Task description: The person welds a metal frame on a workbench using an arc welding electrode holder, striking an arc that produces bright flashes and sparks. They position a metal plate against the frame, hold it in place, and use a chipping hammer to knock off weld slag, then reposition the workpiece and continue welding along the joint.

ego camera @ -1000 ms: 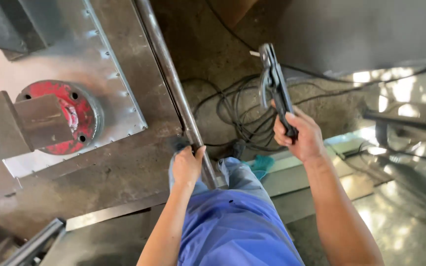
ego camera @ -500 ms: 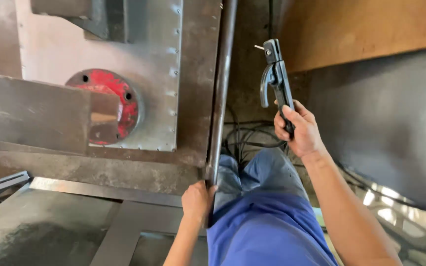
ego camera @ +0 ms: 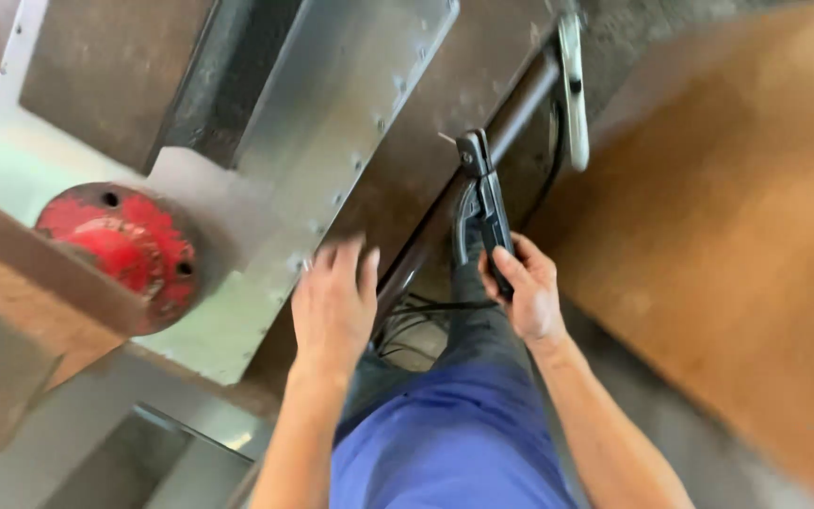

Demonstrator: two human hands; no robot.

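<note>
Now the left hand (ego camera: 333, 303) has let go of the long steel bar (ego camera: 468, 188) and hovers beside it, fingers spread apart, while the right hand (ego camera: 527, 288) stays clamped on the welding electrode holder (ego camera: 484, 196), so the bar lies free.

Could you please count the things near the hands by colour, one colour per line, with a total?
Red: 1, round flange
Black: 1, clamp tool in right hand
Dark grey: 1, long pipe beside left hand
Silver: 1, riveted metal sheet
Total: 4
</note>
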